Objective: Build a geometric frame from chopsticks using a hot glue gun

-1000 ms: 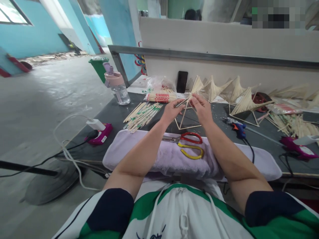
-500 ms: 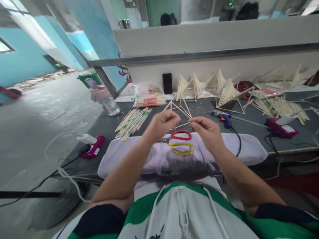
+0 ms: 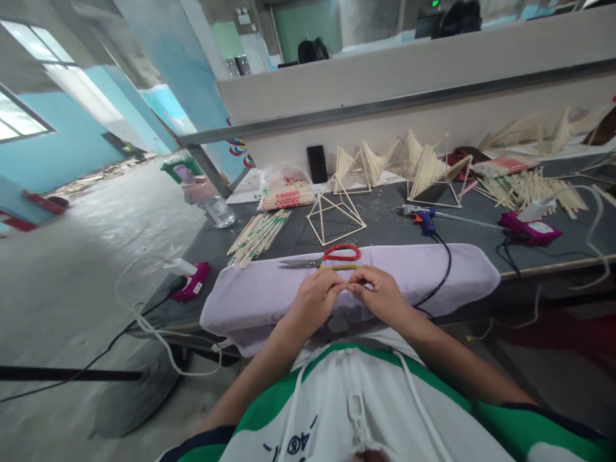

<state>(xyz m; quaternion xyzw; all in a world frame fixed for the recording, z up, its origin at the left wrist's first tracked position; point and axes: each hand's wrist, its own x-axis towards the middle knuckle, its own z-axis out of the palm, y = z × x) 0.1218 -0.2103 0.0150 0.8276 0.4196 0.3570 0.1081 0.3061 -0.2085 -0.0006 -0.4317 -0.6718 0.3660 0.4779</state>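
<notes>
My left hand [image 3: 318, 296] and my right hand [image 3: 376, 292] meet over the lilac cloth [image 3: 250, 292], fingertips pinched close together. Whatever may be between them is too small or hidden to make out. Just beyond the fingers lie scissors [image 3: 308, 262] with one red and one yellow handle, the yellow one partly covered by my hands. A frame of thin sticks [image 3: 337, 206], shaped like a pyramid on a square base, stands on the dark table behind the scissors. To its left is a loose pile of sticks [image 3: 260, 236] with green marks.
A blue glue gun [image 3: 425, 221] with its cable lies right of the frame. More stick models [image 3: 423, 170] line the back. A phone [image 3: 316, 164] leans on the partition. A bottle [image 3: 209, 200] and purple power strips [image 3: 192, 282] [image 3: 529, 228] sit toward the sides.
Both hands have drawn back from the stick frame toward my body and come together at the fingertips. The frame now stands untouched on the table. The view has shifted slightly.
</notes>
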